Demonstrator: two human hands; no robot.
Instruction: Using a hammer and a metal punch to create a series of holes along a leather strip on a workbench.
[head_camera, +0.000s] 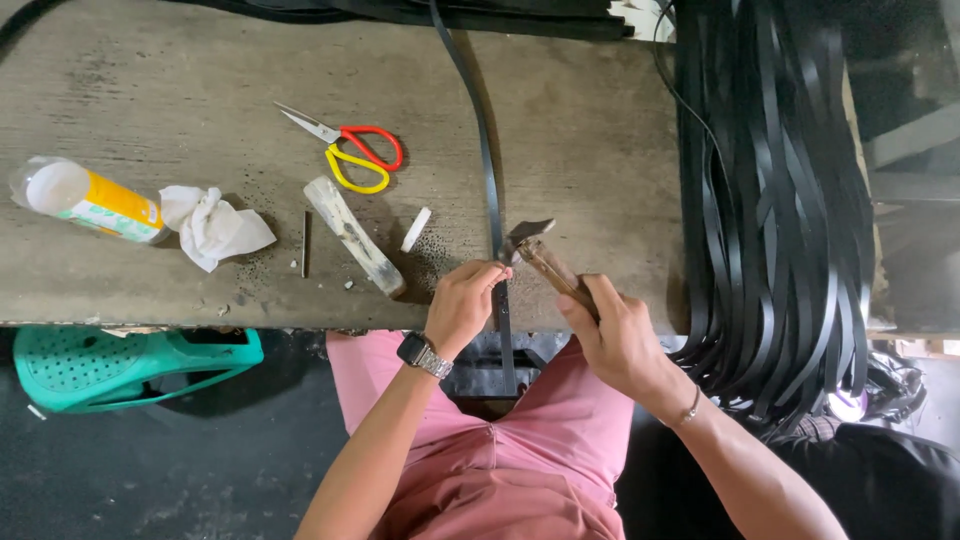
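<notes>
At the far left of the worn grey wooden surface lies a clear plastic bottle with a yellow label, on its side, touching a crumpled white tissue. Just right of the tissue a thin dark metal rod lies near the front edge, then a pale wooden stick slanting toward that edge, and a short white chalk-like piece. Above them rest scissors with red and yellow handles, with open room around them. Below the front edge a green plastic stool stands on the floor.

The left hand pinches its fingers together on a long narrow black strap that runs across the surface and over the front edge. The right hand is clamped on the brown wooden handle of a small hammer, its metal head just beside the strap. At the right edge a thick bundle of black straps hangs over the surface, close to the right forearm.
</notes>
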